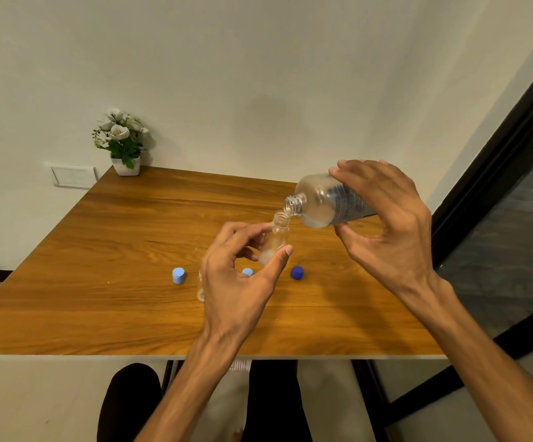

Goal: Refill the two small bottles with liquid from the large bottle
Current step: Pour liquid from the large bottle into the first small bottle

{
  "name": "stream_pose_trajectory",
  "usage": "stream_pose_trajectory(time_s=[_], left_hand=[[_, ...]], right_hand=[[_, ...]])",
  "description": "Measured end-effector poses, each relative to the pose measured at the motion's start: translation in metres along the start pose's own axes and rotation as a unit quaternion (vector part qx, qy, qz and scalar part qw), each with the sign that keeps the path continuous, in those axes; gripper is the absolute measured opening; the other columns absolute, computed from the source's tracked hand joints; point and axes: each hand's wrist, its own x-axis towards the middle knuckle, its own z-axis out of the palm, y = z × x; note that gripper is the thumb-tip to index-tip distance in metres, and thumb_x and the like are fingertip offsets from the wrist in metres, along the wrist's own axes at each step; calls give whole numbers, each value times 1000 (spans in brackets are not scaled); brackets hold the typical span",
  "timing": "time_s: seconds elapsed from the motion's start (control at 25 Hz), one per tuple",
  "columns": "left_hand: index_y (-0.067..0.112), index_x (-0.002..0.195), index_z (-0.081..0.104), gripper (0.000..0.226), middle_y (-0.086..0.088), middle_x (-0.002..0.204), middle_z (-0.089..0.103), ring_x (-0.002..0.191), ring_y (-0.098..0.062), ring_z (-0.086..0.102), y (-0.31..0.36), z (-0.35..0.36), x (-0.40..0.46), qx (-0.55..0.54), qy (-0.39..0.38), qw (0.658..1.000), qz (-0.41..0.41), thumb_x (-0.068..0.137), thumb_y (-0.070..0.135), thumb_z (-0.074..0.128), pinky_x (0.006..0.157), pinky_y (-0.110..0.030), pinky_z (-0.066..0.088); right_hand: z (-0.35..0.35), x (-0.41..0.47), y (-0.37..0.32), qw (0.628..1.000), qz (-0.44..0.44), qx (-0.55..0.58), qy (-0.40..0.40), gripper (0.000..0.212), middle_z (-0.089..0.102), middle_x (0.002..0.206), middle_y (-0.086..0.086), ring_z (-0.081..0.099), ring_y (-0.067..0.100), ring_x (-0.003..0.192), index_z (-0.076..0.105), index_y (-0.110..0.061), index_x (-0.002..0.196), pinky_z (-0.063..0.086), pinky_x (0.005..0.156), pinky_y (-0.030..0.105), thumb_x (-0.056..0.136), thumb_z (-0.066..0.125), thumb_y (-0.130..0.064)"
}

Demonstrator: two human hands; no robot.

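Note:
My right hand (pixel 386 218) grips the large clear bottle (pixel 319 202), tipped on its side with its open mouth just above the neck of a small clear bottle (pixel 276 237). My left hand (pixel 239 282) holds that small bottle above the table between thumb and fingers; a little liquid sits in its bottom. A second small bottle (pixel 200 287) stands on the table, mostly hidden behind my left wrist. Two light blue caps (pixel 178 275) (pixel 247 271) and a dark blue cap (pixel 297 272) lie on the wooden table (pixel 115 250).
A white pot with artificial flowers (pixel 122 145) stands at the table's far left corner by the wall. A dark door frame (pixel 497 173) runs along the right. My legs show below the table's near edge.

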Motion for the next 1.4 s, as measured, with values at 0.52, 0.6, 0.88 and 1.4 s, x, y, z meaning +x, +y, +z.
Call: stream_pose_trajectory(time_s=[0.52,0.6,0.88,1.4], left_hand=[[15,113,77,38,2,104,71,94,-17,69,-2,-3,-2,-2,-2,1000,-2,79,27,87,72,-37,61],[16,113,77,38,2,104,71,95,-17,69,-2,-3,-2,-5,-2,1000,-5,79,27,87,72,-37,61],[23,112,76,36,4,104,71,95,-17,69,0,-2,-5,-13,1,1000,-8,79,26,88,72,-37,61],[26,111,76,36,4,103,71,92,-18,70,-3,-2,-8,-18,5,1000,-13,78,21,90,71,-39,60]], right_hand=[[-5,5,-2,1000,-16,-16,-4,69,65,145,11,58,32,139,64,-7,142,40,122,50,77,87,-4],[-6,5,-3,1000,-19,-19,-1,68,65,145,12,59,32,138,65,-6,141,40,122,52,77,87,-4],[-6,5,-4,1000,-21,-22,4,68,65,144,11,59,32,138,65,-6,140,39,122,51,76,86,-1],[-9,7,-3,999,-23,-29,3,65,65,144,11,59,32,137,66,-6,139,37,124,46,77,85,-3]])
